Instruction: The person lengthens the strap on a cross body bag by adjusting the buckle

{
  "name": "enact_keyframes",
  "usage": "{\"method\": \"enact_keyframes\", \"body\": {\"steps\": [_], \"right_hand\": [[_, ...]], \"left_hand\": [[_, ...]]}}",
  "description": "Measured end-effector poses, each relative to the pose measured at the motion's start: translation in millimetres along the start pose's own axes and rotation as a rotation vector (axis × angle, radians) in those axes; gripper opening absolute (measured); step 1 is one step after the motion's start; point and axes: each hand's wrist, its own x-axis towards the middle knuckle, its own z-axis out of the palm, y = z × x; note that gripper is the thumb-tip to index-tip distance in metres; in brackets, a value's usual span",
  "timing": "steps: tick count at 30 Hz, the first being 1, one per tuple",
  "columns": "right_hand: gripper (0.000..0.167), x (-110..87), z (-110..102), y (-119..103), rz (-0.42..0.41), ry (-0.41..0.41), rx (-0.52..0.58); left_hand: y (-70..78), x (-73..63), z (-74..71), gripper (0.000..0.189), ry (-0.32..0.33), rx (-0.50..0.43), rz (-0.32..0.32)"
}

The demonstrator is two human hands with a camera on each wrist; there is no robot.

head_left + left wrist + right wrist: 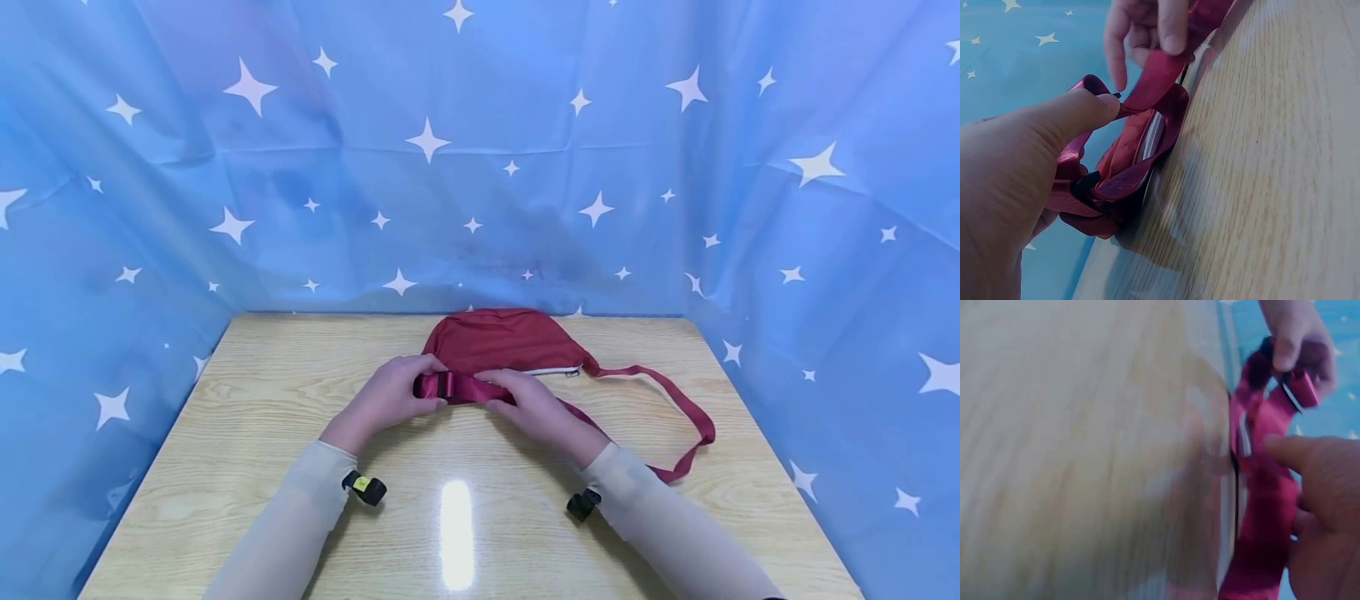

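A dark red waist bag [502, 340] lies near the back of the table, its white-edged zipper toward me. In front of it, my left hand [393, 390] pinches the red strap at a black slider buckle [446, 385]. To the right, my right hand [531, 408] pinches the same strap [476, 389] between thumb and fingers. The left wrist view shows the strap [1157, 81] looping between the two hands, with a black buckle piece [1087, 183] below the left thumb. In the right wrist view, the flat strap [1266, 519] runs past the right thumb.
The rest of the strap [686, 408] loops out over the right side of the wooden table [300, 350]. A blue star-patterned curtain [510, 217] stands behind the table's back edge and along both sides. Each wrist carries a small black camera [367, 487].
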Motion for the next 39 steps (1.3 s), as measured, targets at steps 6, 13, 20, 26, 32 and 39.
{"method": "enact_keyframes", "body": {"steps": [6, 13, 20, 26, 32, 39], "right_hand": [[0.045, -4.7, -5, 0, -0.02, 0.042, -0.041], [0.043, -15.7, -18, 14, -0.029, 0.043, -0.05], [0.045, -7.8, -9, 7, 0.015, 0.001, -0.049], [0.057, 8.9, 3, -13, 0.026, 0.023, -0.095], [0.054, 26.9, 11, -31, -0.05, 0.045, -0.139], [0.053, 35.0, 12, -34, -0.083, 0.066, -0.154]], "left_hand": [[-0.2, 1.0, 0.7, 0.048, -0.005, -0.005, -0.006], [1.4, -0.4, 0.3, 0.048, -0.015, 0.01, 0.003], [1.7, -0.9, 1.2, 0.049, -0.008, 0.003, 0.017], [-1.0, -0.5, 3.5, 0.051, 0.008, 0.004, 0.049], [-1.9, 0.7, 5.0, 0.053, 0.02, -0.01, 0.067], [-0.3, 1.2, 3.4, 0.056, 0.021, 0.028, 0.065]]}}
